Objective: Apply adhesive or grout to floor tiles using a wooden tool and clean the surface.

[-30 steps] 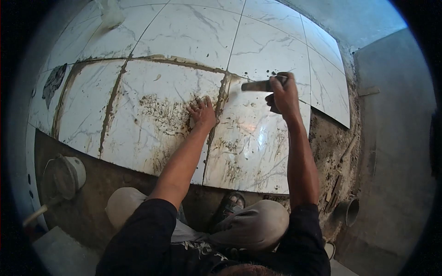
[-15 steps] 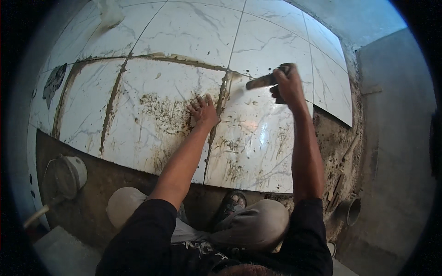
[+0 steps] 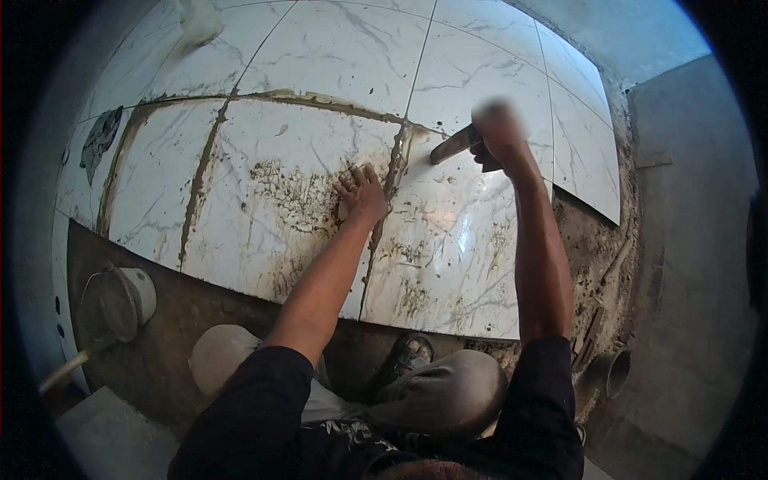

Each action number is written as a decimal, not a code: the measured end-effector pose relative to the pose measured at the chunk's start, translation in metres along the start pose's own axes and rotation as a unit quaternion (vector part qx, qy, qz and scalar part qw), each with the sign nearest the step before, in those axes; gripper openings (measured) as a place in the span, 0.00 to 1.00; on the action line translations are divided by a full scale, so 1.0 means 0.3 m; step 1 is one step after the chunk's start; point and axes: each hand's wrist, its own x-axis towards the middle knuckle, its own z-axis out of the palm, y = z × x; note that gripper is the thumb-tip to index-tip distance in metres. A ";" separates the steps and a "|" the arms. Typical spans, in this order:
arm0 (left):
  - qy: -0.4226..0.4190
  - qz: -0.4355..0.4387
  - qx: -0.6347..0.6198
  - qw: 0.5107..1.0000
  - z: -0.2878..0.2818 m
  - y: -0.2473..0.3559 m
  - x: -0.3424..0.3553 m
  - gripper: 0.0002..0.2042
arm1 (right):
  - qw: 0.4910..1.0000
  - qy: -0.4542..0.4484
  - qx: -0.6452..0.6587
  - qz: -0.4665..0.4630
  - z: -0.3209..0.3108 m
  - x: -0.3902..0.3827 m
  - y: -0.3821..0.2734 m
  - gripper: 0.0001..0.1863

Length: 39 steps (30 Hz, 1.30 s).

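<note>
My left hand (image 3: pixel 362 194) rests, fingers spread, on a mud-smeared white marble-patterned tile (image 3: pixel 240 168), close to the dirty joint at its right edge. My right hand (image 3: pixel 501 138) is closed on a thick, dark, stick-like tool (image 3: pixel 454 146). One blunt end of it points left and down, over the upper part of the neighbouring tile (image 3: pixel 472 264). The hand is blurred and hides the rest of the tool, so its exact kind does not show. Brown splashes and wet smears mark both tiles.
Tiles with grout-filled joints stretch away toward the back. A dark rag (image 3: pixel 100 142) lies at far left, a plastic bag (image 3: pixel 200 22) behind it. Nearer stands a whitish bucket (image 3: pixel 138 300); a round container (image 3: pixel 612 374) sits at right by the wall (image 3: pixel 688 240). Rough soil borders the tiles.
The view has shifted slightly. My right hand has turned a little and is more blurred, with the tool tilted more steeply. My left hand stays on the same tile.
</note>
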 end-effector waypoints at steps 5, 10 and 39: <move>0.003 0.016 -0.029 0.999 0.031 -0.011 0.012 0.53 | 0.999 0.009 0.028 -0.029 0.013 -0.010 0.000 0.13; 0.010 0.003 -0.013 1.000 0.015 0.006 -0.015 0.54 | 0.995 0.045 0.051 -0.068 -0.026 -0.030 -0.019 0.16; -0.017 0.020 -0.041 0.999 -0.016 0.019 -0.035 0.52 | 1.000 0.019 -0.006 -0.004 0.032 -0.059 0.038 0.15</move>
